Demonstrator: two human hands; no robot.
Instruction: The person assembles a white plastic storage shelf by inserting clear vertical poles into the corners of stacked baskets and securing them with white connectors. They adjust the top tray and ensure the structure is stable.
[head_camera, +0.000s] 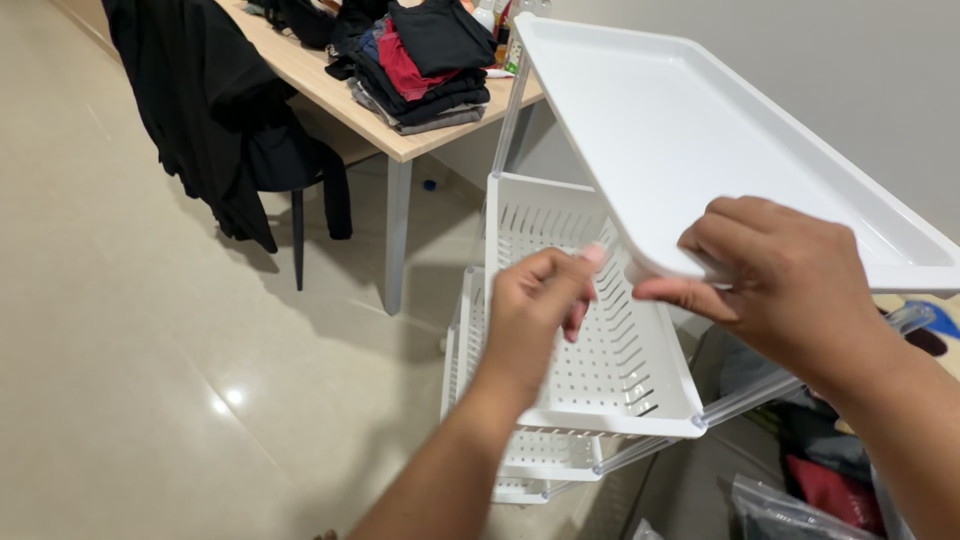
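Observation:
A white plastic rack stands tilted in front of me, with a flat top tray (690, 120) and perforated baskets (600, 340) below on clear poles (760, 392). My right hand (780, 280) grips the near corner of the top tray, thumb under the rim. My left hand (535, 310) hovers just left of that corner, fingers loosely curled near the tray's edge, holding nothing that I can see.
A wooden table (330, 90) at the back carries a pile of folded clothes (425, 65). A chair draped with a black garment (215, 110) stands to its left. Bagged items and clothes (810, 480) lie at the lower right on the floor.

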